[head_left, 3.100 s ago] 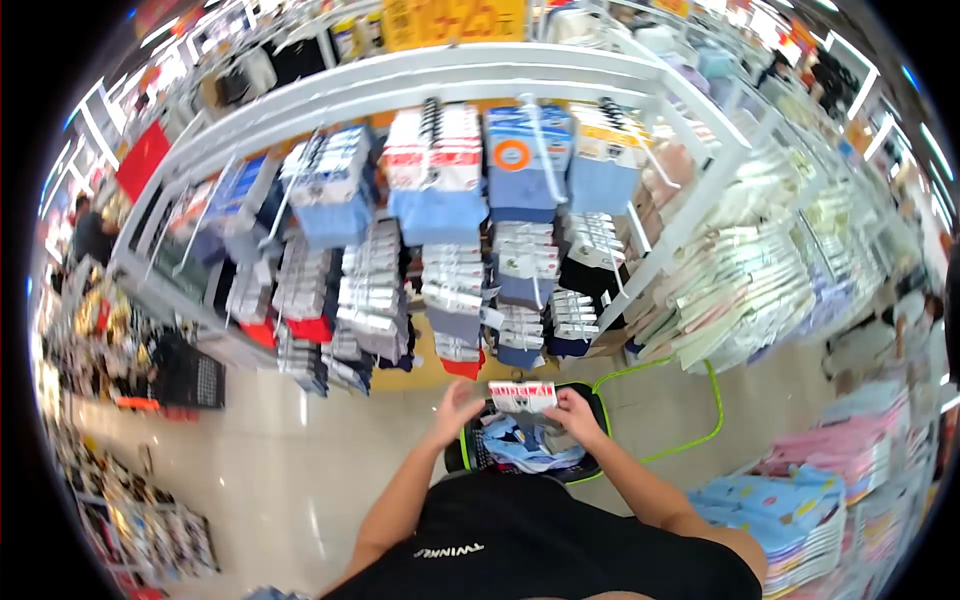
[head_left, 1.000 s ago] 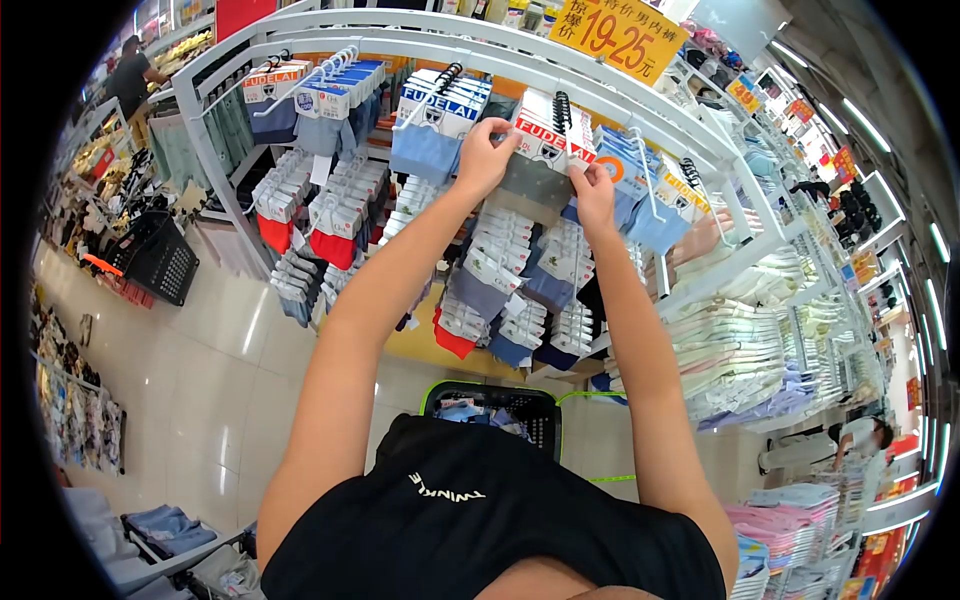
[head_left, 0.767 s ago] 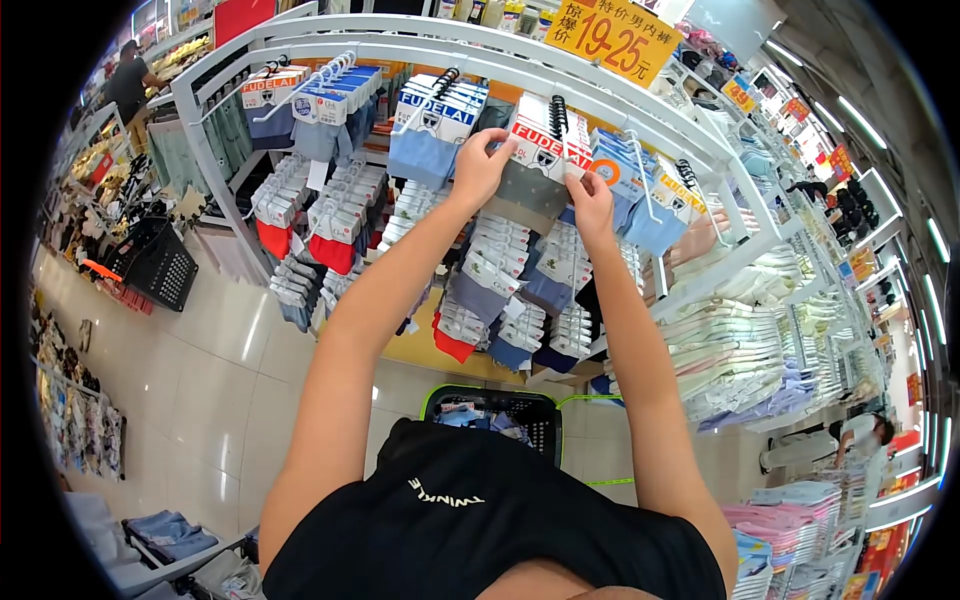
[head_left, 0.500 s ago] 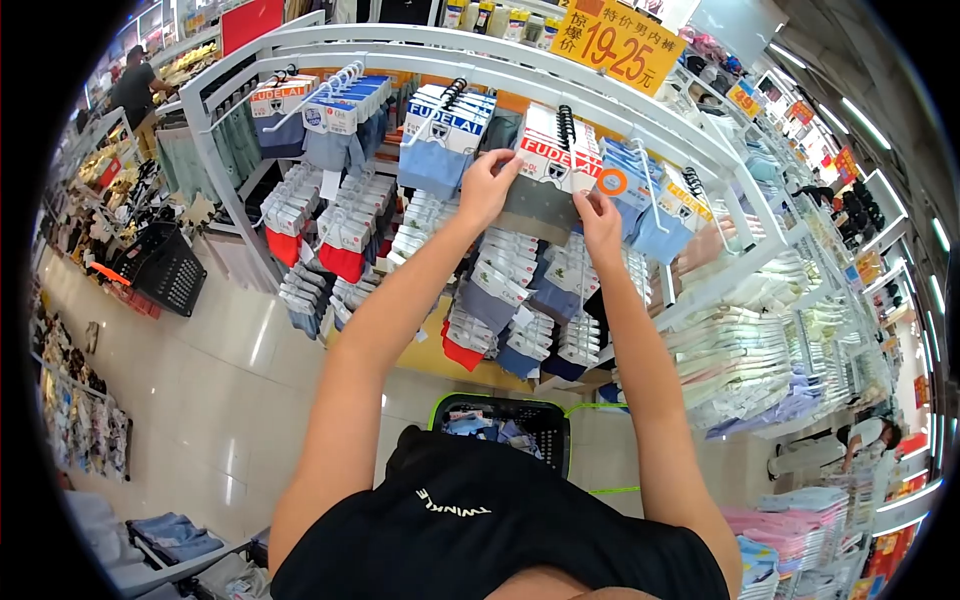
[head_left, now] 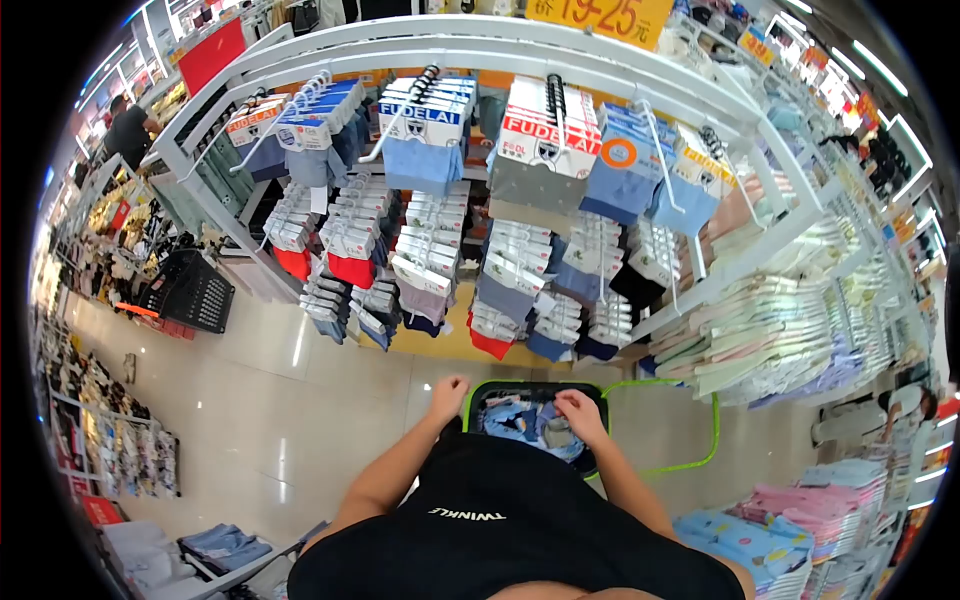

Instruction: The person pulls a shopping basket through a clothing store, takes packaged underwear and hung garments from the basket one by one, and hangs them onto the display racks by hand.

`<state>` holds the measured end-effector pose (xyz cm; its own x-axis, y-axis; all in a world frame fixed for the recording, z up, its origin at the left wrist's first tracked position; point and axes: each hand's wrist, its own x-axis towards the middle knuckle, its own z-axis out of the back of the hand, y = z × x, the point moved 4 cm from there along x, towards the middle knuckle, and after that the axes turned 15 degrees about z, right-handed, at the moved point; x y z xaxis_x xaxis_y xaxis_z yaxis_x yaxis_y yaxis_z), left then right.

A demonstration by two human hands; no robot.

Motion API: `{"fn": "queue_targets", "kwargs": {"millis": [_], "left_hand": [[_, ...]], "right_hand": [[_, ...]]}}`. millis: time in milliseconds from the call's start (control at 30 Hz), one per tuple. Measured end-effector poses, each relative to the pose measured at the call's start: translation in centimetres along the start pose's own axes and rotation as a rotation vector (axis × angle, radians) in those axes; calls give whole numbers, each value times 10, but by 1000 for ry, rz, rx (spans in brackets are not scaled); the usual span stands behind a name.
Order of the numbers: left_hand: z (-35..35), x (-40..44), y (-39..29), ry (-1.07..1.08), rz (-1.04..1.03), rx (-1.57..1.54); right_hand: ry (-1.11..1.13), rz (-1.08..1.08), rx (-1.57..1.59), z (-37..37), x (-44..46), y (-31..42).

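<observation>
My left hand (head_left: 450, 397) is loosely closed, with nothing visible in it, just left of the shopping basket. Over the right part of the basket hangs my right hand (head_left: 581, 413), its fingers curled and no item seen in them. The black basket with a bright green rim (head_left: 530, 384) stands in front of my body. Inside it lie blue and grey packaged garments (head_left: 520, 420). Ahead, a hanging pack with a red FUDELAI header (head_left: 545, 150) and grey dotted cloth stays on its hook, apart from both hands.
A white metal rack (head_left: 330, 48) carries blue packs (head_left: 423, 150) and lower rows of small hanging packs (head_left: 350, 240). Its hooks stick out towards me. Hung pale clothes (head_left: 745, 335) are at right, and a black basket (head_left: 190, 292) is at left. Another person (head_left: 128, 132) stands far left.
Both hands have let go of the grey FUDELAI pack and come down and back towards my body, near the basket. The pack stays on the hook. My view has shifted slightly.
</observation>
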<state>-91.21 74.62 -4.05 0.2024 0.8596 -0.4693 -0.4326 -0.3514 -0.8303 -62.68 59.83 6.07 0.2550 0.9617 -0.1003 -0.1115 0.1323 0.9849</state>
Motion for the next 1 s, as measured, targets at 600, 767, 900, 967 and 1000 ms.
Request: {"fn": "queue_targets", "kwargs": {"millis": [600, 767, 900, 967, 1000], "left_hand": [[48, -96, 132, 308, 478, 781], [19, -106, 84, 383, 391, 820], [18, -112, 86, 375, 452, 811], [20, -108, 95, 383, 498, 818], [20, -108, 97, 377, 543, 848]], "right_hand": [[-163, -668, -436, 61, -210, -293], [-350, -616, -229, 41, -171, -367], [-398, -730, -304, 45, -140, -412], [-368, -831, -258, 53, -124, -443], [-355, -840, -302, 54, -119, -467]]}}
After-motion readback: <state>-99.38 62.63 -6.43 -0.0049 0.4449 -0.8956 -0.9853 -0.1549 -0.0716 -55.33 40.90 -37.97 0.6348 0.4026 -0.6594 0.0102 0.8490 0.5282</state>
